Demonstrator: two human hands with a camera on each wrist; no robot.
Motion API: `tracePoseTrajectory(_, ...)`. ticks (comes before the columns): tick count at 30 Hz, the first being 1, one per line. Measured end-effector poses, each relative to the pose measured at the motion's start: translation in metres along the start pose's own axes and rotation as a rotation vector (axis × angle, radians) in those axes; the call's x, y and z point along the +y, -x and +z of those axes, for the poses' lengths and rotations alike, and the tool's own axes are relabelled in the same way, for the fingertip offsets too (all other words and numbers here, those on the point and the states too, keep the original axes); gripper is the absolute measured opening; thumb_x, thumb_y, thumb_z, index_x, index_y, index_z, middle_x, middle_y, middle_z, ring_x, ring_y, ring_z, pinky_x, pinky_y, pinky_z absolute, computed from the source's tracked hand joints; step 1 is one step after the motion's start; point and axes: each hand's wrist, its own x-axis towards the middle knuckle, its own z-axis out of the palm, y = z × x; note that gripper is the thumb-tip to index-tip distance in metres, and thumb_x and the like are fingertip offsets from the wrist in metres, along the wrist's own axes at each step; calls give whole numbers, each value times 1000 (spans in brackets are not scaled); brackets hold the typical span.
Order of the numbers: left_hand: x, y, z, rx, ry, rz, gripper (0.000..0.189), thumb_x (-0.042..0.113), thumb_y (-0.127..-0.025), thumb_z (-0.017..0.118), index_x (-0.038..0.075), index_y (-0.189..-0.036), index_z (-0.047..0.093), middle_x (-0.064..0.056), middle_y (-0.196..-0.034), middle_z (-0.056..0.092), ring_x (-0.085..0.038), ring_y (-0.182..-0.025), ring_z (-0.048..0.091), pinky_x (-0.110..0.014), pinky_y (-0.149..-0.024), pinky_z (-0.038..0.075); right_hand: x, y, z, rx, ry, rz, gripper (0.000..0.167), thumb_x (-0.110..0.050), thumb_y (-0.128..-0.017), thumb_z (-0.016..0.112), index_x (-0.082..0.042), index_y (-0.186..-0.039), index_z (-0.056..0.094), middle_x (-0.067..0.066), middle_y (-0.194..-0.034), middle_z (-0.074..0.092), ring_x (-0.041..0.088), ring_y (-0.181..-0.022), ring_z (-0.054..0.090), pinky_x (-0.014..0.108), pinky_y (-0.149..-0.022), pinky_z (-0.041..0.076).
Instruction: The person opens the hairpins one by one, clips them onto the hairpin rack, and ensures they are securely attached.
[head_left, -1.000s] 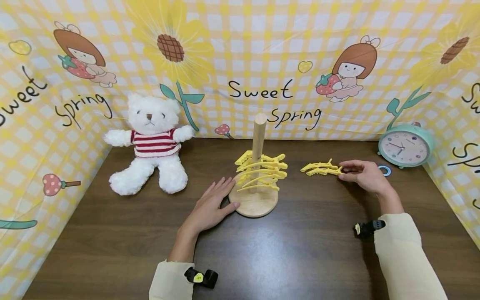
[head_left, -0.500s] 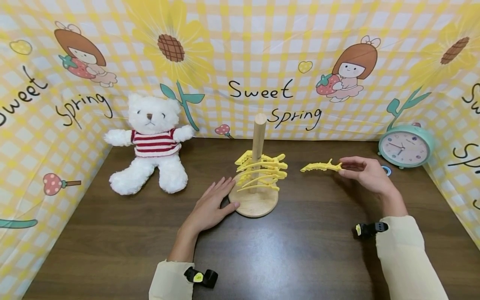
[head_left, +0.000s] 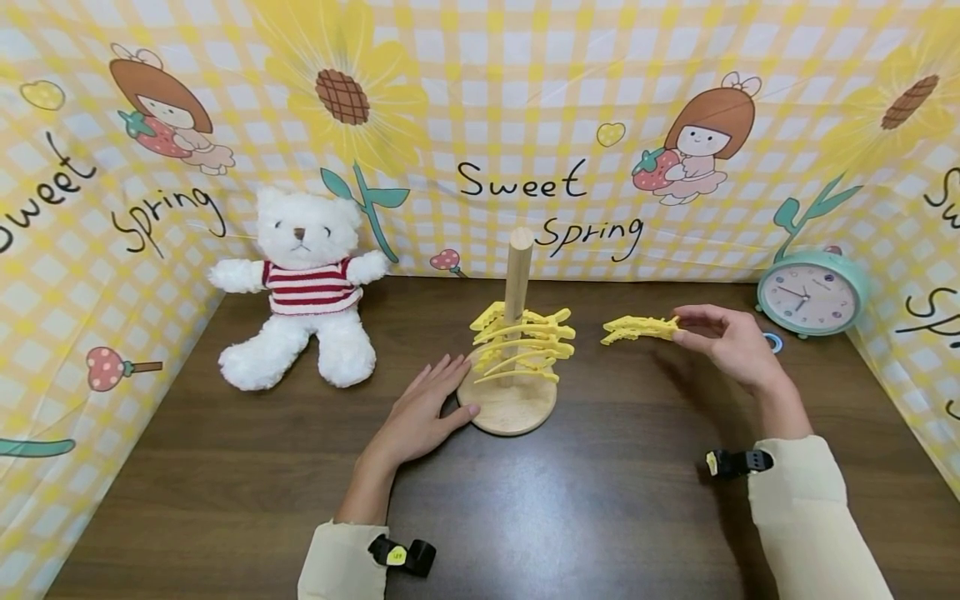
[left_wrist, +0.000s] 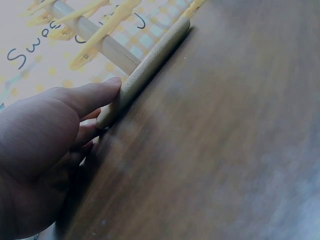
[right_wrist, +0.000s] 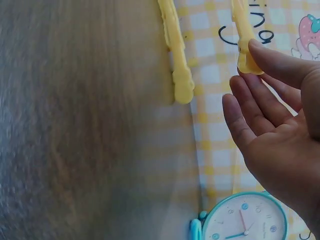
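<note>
My right hand [head_left: 731,346] pinches the end of a yellow alligator hair clip [right_wrist: 244,30] between thumb and fingers. A second yellow hair clip [right_wrist: 179,65] lies on the table; the held one overlaps it in the head view. At the centre, a round wooden base [head_left: 510,414] carries an upright wooden post [head_left: 517,279]. Several yellow hair clips [head_left: 528,335] sit across the post, one above another. My left hand [head_left: 420,417] rests against the base's left edge, fingers extended and thumb [left_wrist: 102,95] touching the rim.
A white teddy bear [head_left: 307,287] in a striped shirt sits at the back left. At the back right stands a mint-green alarm clock [head_left: 810,292]. A small blue ring [head_left: 773,341] lies behind the right hand. Patterned cloth [head_left: 525,117] walls the table's back and sides.
My right hand has raised its hair clip slightly, so it now overlaps the other loose clip in the head view. The left hand and the stand have stayed still.
</note>
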Motion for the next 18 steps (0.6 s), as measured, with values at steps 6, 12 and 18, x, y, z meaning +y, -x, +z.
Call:
tracePoseTrajectory(6, 0, 0, 0, 1, 0, 2, 72, 40, -101, 63, 6, -158, 35, -12, -163, 30, -26, -154, 17, -45, -124, 9, -9, 2, 2, 36, 0, -41, 44, -18, -99, 68, 6, -135, 59, 25, -130, 61, -9, -103, 58, 9, -83, 49)
tracePoseTrajectory(12, -1, 0, 0, -2, -2, -1, 72, 40, -101, 63, 6, -158, 35, -12, -163, 30, -25, -154, 17, -46, -125, 9, -25, 5, 4, 85, -19, -46, 45, -22, -99, 69, 5, -134, 61, 14, -125, 65, -7, -105, 59, 10, -84, 50)
tracePoseTrajectory(18, 0, 0, 0, -4, 0, 0, 72, 40, -101, 62, 5, -158, 35, -12, -163, 29, -25, -154, 16, -46, -124, 9, -34, 6, 12, 154, -78, -89, 42, -18, -97, 72, 5, -131, 63, -2, -117, 68, -6, -103, 62, 10, -82, 51)
